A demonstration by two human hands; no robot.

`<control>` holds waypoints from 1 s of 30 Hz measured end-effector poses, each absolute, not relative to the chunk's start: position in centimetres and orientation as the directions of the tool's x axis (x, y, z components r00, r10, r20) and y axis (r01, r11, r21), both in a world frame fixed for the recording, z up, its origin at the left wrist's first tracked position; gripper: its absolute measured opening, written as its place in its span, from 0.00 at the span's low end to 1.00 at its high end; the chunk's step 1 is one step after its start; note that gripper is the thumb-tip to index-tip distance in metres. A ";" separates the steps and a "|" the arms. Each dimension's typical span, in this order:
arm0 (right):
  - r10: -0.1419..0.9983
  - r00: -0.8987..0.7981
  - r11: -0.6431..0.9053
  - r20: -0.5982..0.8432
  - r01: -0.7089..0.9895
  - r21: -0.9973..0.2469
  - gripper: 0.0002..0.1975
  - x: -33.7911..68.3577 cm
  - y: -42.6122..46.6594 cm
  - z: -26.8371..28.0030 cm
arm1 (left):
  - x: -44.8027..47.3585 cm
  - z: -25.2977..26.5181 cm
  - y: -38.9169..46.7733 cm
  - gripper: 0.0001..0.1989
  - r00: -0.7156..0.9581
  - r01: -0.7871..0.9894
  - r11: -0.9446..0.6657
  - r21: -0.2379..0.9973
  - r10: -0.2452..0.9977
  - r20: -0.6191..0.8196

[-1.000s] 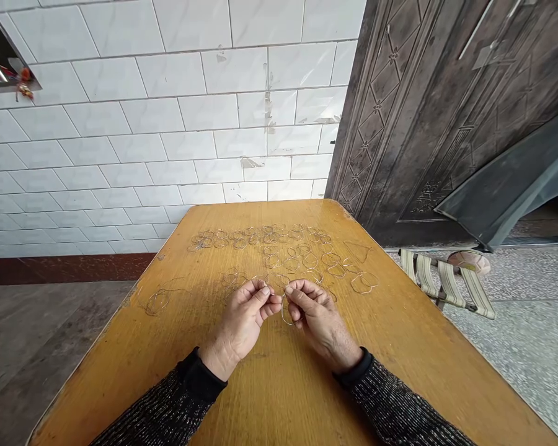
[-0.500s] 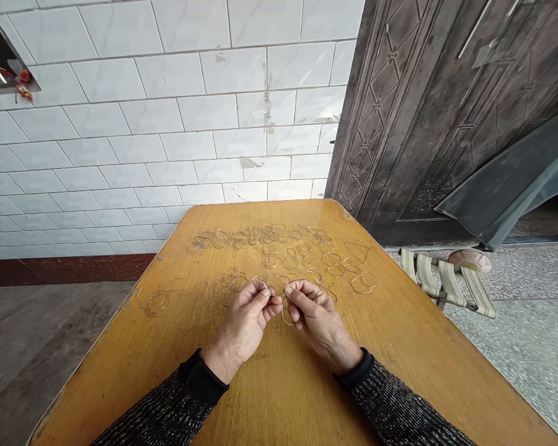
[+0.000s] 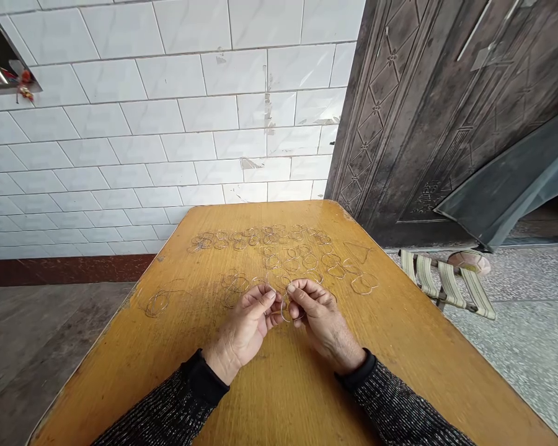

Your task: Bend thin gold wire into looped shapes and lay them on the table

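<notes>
Wire [image 3: 282,311] pinched; left hand [image 3: 247,323] edged toward right hand [image 3: 320,319].

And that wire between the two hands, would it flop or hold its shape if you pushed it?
The wire likely holds its shape, since its curve arcs out below the fingertips rather than hanging limp. It looks very thin, so it's probably light and easily bent. The rounded loops on the table suggest it may keep a bend, if it's similar stuff.

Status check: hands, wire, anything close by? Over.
Bare left hand, bare right hand: both pinched at thin silvery curved wire. Other thin round wire loops just beyond, on yellow-brown wooden table.
</notes>
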State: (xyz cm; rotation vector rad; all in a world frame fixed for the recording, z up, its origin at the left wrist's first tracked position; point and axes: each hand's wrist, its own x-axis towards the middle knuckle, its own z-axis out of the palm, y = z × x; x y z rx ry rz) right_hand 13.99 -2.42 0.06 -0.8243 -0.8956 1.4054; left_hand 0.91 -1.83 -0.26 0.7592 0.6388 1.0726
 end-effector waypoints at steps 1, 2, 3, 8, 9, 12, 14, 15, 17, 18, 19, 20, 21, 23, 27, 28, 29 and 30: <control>0.999 -0.037 0.013 0.033 -0.450 -0.893 0.13 14.0 -2.4 0.0 | 0.9 -0.4 -1.8 0.08 0.357 -0.513 0.273 0.814 0.930 -0.087; 0.999 -0.042 0.012 0.035 -0.450 -0.893 0.12 13.9 -2.4 0.0 | 0.8 -0.6 -1.7 0.08 0.364 -0.499 0.268 0.824 0.928 -0.081; 0.998 -0.049 0.011 0.036 -0.449 -0.894 0.12 13.9 -2.4 0.0 | 0.8 -0.7 -1.7 0.08 0.370 -0.485 0.263 0.834 0.926 -0.076; 0.996 -0.090 -0.013 0.029 -0.438 -0.899 0.12 13.8 -2.5 -0.2 | 0.6 -0.9 -1.6 0.08 0.410 -0.420 0.254 0.871 0.910 -0.068; 0.995 -0.096 -0.016 0.029 -0.435 -0.900 0.12 13.8 -2.5 -0.2 | 0.6 -0.8 -1.6 0.08 0.417 -0.415 0.259 0.872 0.906 -0.071; 0.994 -0.097 0.002 0.047 -0.419 -0.908 0.12 13.9 -2.4 -0.3 | 0.6 -0.6 -1.7 0.08 0.438 -0.398 0.280 0.874 0.895 -0.087; 0.993 -0.101 0.015 0.060 -0.398 -0.917 0.12 13.9 -2.5 -0.2 | 0.6 -0.4 -1.7 0.07 0.437 -0.392 0.277 0.877 0.895 -0.088; 0.993 -0.104 0.017 0.062 -0.388 -0.921 0.13 13.9 -2.5 -0.1 | 0.5 -0.4 -1.7 0.07 0.427 -0.400 0.269 0.876 0.901 -0.082; 0.994 -0.092 0.016 0.055 -0.376 -0.927 0.14 13.9 -2.6 0.2 | 0.5 -0.3 -1.6 0.07 0.388 -0.437 0.244 0.866 0.920 -0.063; 0.996 -0.073 0.016 0.047 -0.373 -0.928 0.15 13.9 -2.7 0.3 | 0.5 -0.2 -1.5 0.07 0.364 -0.459 0.233 0.858 0.929 -0.057; 0.998 -0.051 0.016 0.038 -0.370 -0.929 0.15 14.0 -2.7 0.4 | 0.5 -0.2 -1.4 0.07 0.342 -0.477 0.224 0.850 0.938 -0.056; 0.999 -0.029 0.015 0.028 -0.364 -0.931 0.16 14.0 -2.8 0.5 | 0.4 -0.1 -1.3 0.07 0.324 -0.491 0.219 0.843 0.944 -0.057; 1.000 -0.015 0.015 0.022 -0.354 -0.935 0.17 14.1 -2.8 0.6 | 0.4 0.0 -1.3 0.08 0.307 -0.502 0.217 0.837 0.950 -0.062; 0.999 -0.022 0.024 0.033 -0.315 -0.949 0.18 14.3 -2.8 0.6 | 0.3 0.1 -1.1 0.09 0.286 -0.515 0.217 0.829 0.955 -0.073; 0.992 -0.070 0.090 0.109 -0.231 -0.969 0.15 14.4 -2.7 0.5 | 0.2 0.2 -1.0 0.10 0.295 -0.516 0.220 0.828 0.953 -0.069; 0.990 -0.074 0.103 0.122 -0.220 -0.970 0.15 14.4 -2.7 0.4 | 0.2 0.2 -1.0 0.09 0.309 -0.515 0.226 0.827 0.949 -0.067; 0.988 -0.074 0.114 0.132 -0.214 -0.970 0.15 14.4 -2.7 0.4 | 0.2 0.1 -1.0 0.09 0.326 -0.513 0.235 0.826 0.943 -0.067; 0.987 -0.073 0.123 0.140 -0.209 -0.970 0.14 14.4 -2.6 0.4 | 0.2 0.0 -1.0 0.09 0.345 -0.510 0.247 0.824 0.936 -0.067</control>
